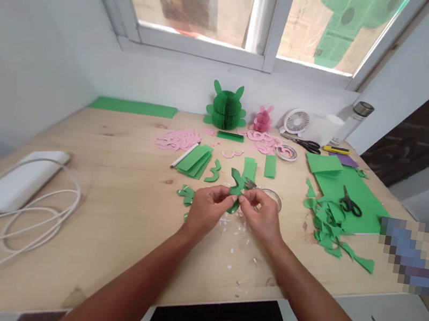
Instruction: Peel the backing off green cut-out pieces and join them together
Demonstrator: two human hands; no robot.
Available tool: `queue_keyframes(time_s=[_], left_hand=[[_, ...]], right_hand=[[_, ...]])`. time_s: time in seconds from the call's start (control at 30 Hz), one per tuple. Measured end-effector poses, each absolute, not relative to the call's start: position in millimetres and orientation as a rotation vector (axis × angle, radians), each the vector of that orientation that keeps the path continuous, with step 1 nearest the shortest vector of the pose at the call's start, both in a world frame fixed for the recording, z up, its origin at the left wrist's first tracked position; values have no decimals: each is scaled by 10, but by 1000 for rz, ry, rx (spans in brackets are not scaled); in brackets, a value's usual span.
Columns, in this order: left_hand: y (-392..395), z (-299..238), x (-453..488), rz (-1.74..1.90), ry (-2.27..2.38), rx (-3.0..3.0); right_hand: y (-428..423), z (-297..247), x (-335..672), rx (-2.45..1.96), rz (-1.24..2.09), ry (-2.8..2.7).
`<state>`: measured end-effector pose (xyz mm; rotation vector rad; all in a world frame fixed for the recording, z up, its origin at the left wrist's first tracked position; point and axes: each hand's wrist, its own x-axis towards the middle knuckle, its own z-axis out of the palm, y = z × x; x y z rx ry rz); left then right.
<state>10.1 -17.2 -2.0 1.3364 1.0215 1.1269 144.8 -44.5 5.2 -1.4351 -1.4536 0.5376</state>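
Between my two hands, above the middle of the wooden table, is a curved green paper cutout (pixel 237 181). My left hand (pixel 209 206) pinches its left side, and my right hand (pixel 261 211) pinches its lower right side. The fingertips of both hands nearly meet. Just beyond my right fingers lie a tape roll (pixel 279 197), partly hidden by that hand, and a dark pointed metal tip (pixel 250 183). Another wavy green cutout (pixel 214 171) rests beyond my left hand, with more green cutouts (pixel 186 194) beside it. Small white paper bits (pixel 231 250) are scattered below.
Folded green paper strips (pixel 198 161) and a white pen (pixel 185 156) lie ahead. Pink cutouts (pixel 179 140) and a green honeycomb paper figure (pixel 227 109) are farther back. Black scissors (pixel 350 202), green sheets (pixel 366 206) and scraps (pixel 326 224) sit right. A white power bank (pixel 19 181) with cable lies left.
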Motion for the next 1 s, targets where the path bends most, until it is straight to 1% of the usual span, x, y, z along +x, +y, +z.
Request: queue_keyframes(time_s=[0.57, 1.0], left_hand=[[-186, 7, 102, 1111, 1030, 1374], [-170, 15, 118, 1111, 1044, 1237]], right_hand=[[-443, 53, 1445, -1428, 533, -1444], [-442, 43, 1456, -1436, 476, -1517]])
